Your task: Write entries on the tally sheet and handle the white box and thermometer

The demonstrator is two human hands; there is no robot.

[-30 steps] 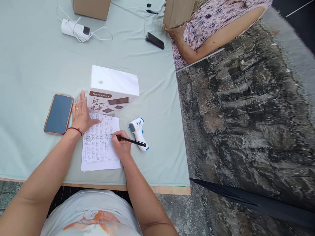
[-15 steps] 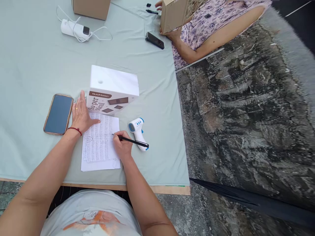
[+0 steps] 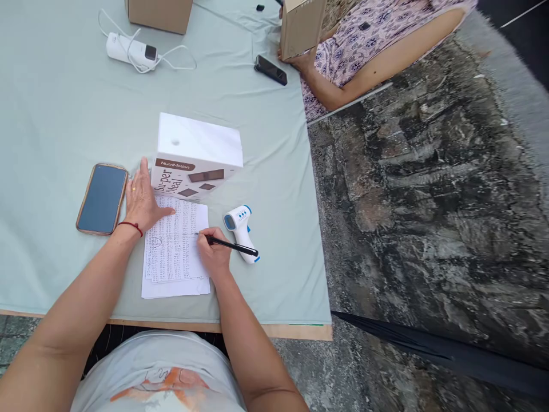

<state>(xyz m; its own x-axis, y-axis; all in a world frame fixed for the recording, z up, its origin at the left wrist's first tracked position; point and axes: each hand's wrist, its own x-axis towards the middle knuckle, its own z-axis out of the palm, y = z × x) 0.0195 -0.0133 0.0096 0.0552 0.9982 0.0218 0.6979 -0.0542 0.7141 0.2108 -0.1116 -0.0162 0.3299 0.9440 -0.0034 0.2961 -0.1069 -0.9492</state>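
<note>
Slightly, the right hand (image 3: 215, 254) and pen (image 3: 231, 245) have shifted rightward.

Wrinkly, dull cloth (image 3: 274, 143) across the left and middle. Thin paper sheets (image 3: 171, 252) left of the middle, with a shiny, plastic-looking pen (image 3: 235, 246). Smooth white card box (image 3: 199, 140) above (a bit shiny on top). Smooth, glassy phone (image 3: 100, 197), left. Dull cardboard box (image 3: 159, 14), upper left. Rough, bumpy ground (image 3: 407, 200), right.
</note>
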